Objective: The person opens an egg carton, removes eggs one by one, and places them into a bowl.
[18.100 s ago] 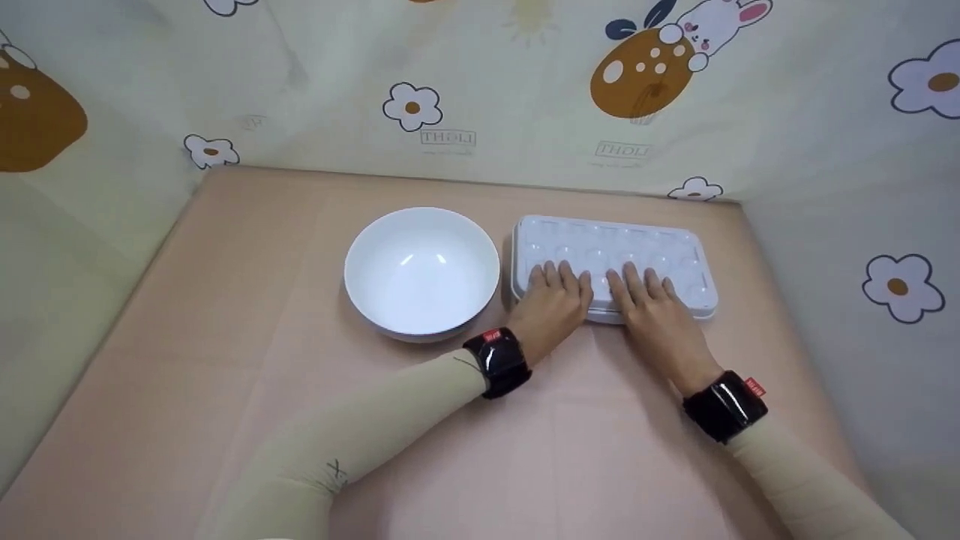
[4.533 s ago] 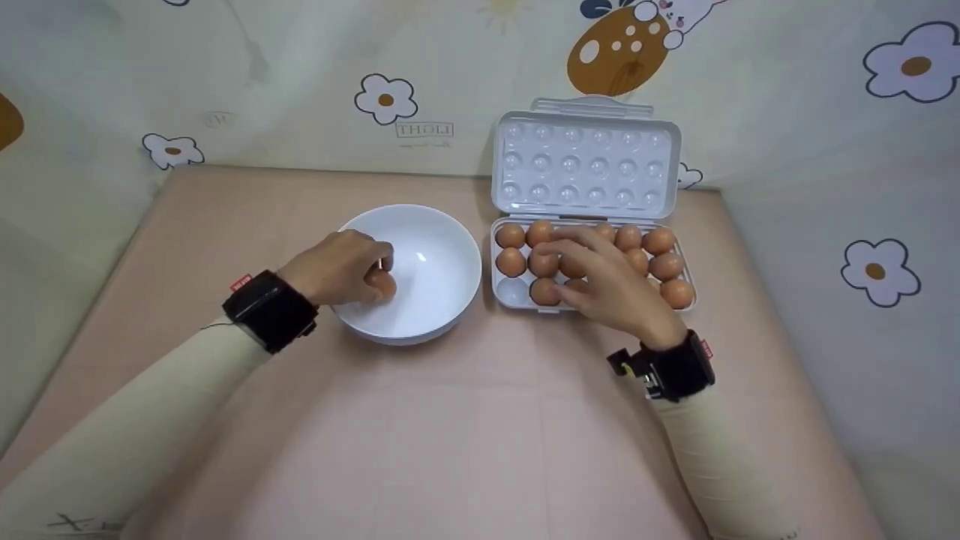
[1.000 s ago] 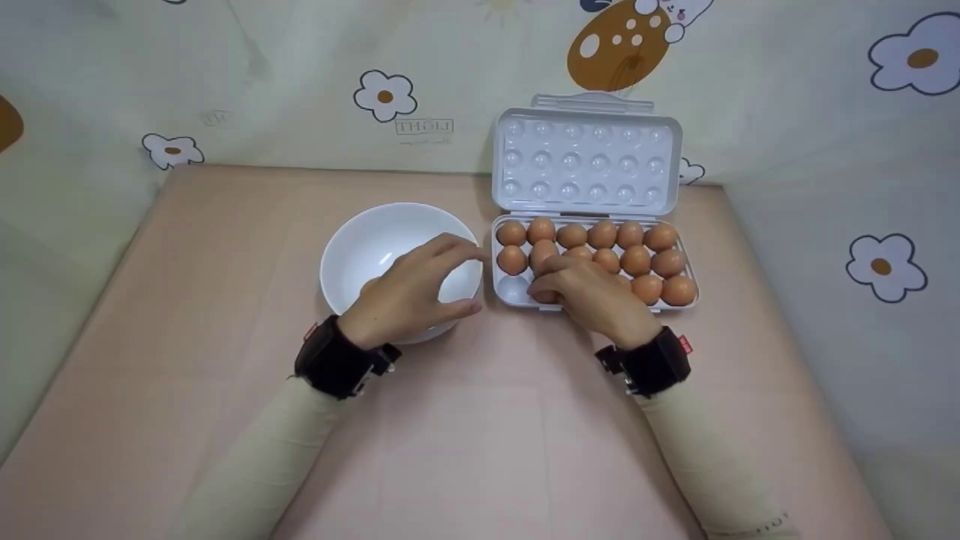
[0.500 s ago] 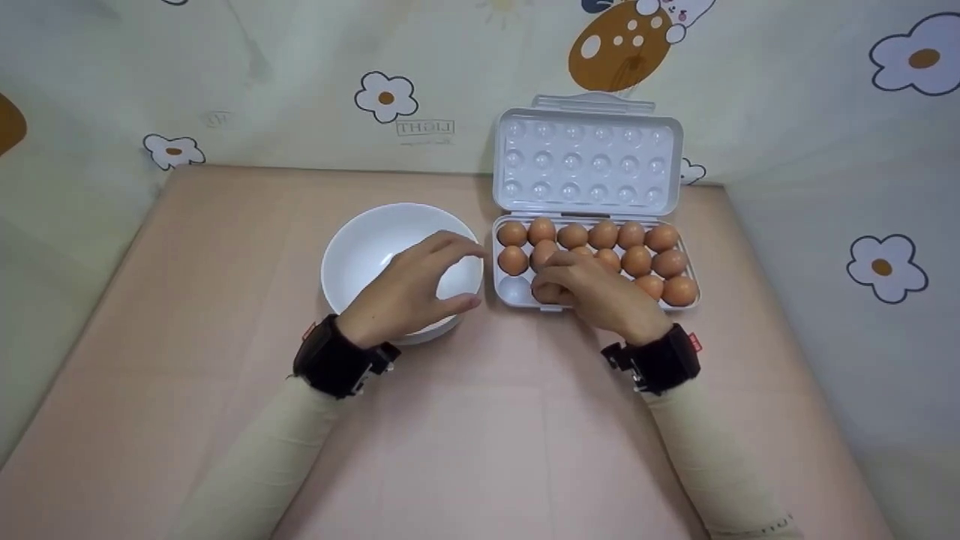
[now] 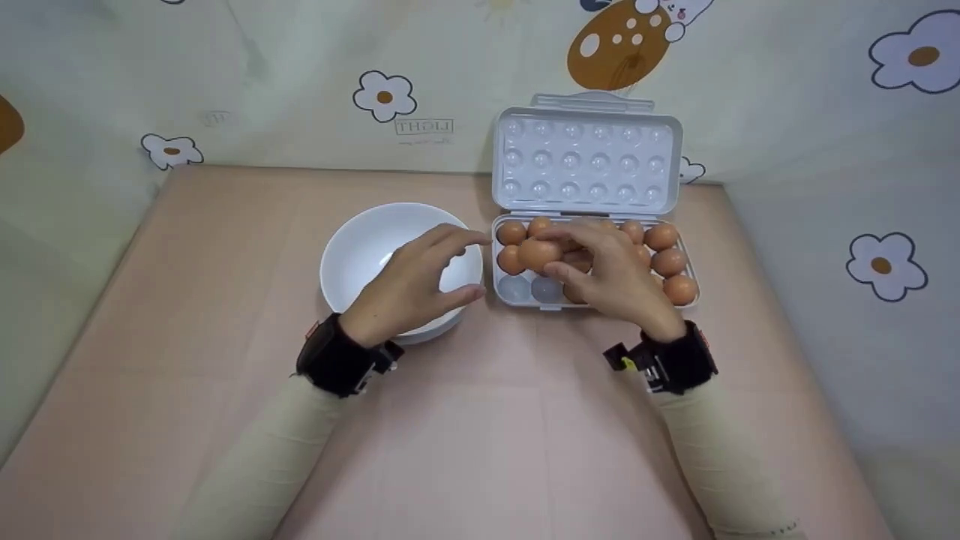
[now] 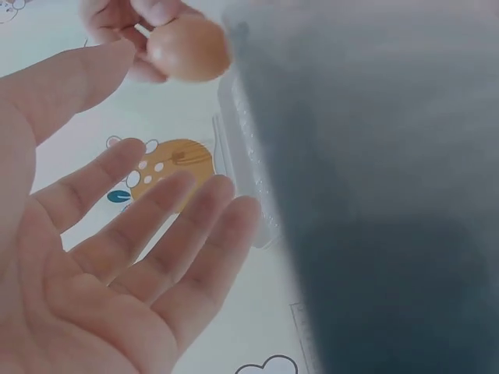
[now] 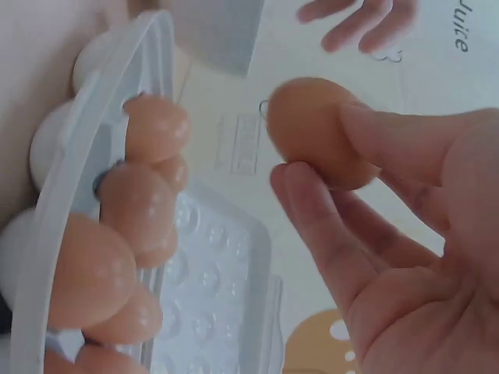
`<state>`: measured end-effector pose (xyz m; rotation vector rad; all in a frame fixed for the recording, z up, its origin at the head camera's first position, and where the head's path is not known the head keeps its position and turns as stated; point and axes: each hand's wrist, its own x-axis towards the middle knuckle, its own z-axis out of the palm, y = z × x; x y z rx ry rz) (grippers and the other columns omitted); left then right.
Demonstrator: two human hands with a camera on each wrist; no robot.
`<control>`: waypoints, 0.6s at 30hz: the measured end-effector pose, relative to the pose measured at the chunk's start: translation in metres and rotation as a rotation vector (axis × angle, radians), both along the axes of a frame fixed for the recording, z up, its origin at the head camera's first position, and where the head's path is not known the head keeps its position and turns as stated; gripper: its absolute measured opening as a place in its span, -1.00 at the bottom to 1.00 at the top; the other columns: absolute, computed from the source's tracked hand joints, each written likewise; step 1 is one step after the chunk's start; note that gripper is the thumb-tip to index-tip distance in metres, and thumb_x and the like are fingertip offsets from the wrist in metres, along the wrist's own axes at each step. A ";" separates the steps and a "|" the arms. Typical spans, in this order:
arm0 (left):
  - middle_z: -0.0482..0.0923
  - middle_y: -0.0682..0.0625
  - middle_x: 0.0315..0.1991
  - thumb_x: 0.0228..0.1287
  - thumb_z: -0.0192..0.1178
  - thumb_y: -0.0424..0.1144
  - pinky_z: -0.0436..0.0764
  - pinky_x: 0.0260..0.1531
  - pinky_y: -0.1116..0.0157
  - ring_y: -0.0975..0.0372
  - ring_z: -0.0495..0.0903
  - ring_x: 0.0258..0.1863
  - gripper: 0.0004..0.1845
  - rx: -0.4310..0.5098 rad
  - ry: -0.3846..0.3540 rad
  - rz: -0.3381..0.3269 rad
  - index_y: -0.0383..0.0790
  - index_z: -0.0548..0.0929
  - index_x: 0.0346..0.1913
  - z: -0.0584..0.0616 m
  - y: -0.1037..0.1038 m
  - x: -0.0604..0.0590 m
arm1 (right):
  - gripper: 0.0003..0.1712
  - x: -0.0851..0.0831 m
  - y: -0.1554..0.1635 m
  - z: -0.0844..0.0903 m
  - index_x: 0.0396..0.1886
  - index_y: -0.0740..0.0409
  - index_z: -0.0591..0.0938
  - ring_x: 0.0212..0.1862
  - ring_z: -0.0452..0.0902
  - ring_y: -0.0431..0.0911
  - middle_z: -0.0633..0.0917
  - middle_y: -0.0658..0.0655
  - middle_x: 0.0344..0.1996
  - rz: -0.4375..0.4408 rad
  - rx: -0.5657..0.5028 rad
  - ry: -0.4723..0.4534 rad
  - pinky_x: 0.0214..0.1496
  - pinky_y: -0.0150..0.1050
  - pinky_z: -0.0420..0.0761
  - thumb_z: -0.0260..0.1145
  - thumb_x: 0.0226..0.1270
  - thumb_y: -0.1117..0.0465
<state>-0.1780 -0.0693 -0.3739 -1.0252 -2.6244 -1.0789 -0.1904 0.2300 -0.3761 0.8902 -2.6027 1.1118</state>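
Lifted egg (image 5: 537,253) between right fingertips (image 5: 559,234).

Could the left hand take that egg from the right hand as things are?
Probably yes: the left hand hangs open over the bowl, right beside the egg pinched by the right hand, nothing between.

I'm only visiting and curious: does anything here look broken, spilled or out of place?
Nothing stands out. The clear plastic egg box stands open and square, its brown eggs whole. The right hand pinches one brown egg; the left hand hovers over the white bowl.
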 end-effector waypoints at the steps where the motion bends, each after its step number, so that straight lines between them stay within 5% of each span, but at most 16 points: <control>1: 0.62 -0.03 0.22 0.31 0.51 -0.22 0.62 0.16 0.18 0.06 0.66 0.12 -0.39 0.006 0.009 0.001 -0.17 0.58 0.40 0.000 0.001 0.000 | -0.48 0.001 -0.003 0.000 0.28 0.08 0.71 0.13 0.66 -0.10 0.75 0.01 0.15 0.008 -0.056 -0.027 0.23 -0.27 0.64 0.57 0.33 0.28; 8: 0.64 -0.05 0.18 0.29 0.53 -0.24 0.67 0.09 0.28 0.14 0.66 0.10 -0.38 0.099 0.047 0.007 -0.20 0.58 0.38 -0.001 0.006 -0.001 | -0.51 0.009 -0.021 -0.001 0.29 0.33 0.62 0.08 0.74 0.02 0.68 0.19 0.22 0.127 -0.362 -0.192 0.13 -0.18 0.74 0.45 0.39 0.43; 18: 0.66 -0.10 0.18 0.31 0.52 -0.22 0.72 0.03 0.34 0.20 0.70 0.12 -0.44 0.208 0.037 -0.026 -0.25 0.59 0.31 -0.002 0.012 0.000 | -0.51 0.019 -0.040 -0.008 0.29 0.33 0.59 0.14 0.73 0.03 0.60 0.21 0.22 0.183 -0.401 -0.211 0.18 -0.13 0.72 0.45 0.41 0.39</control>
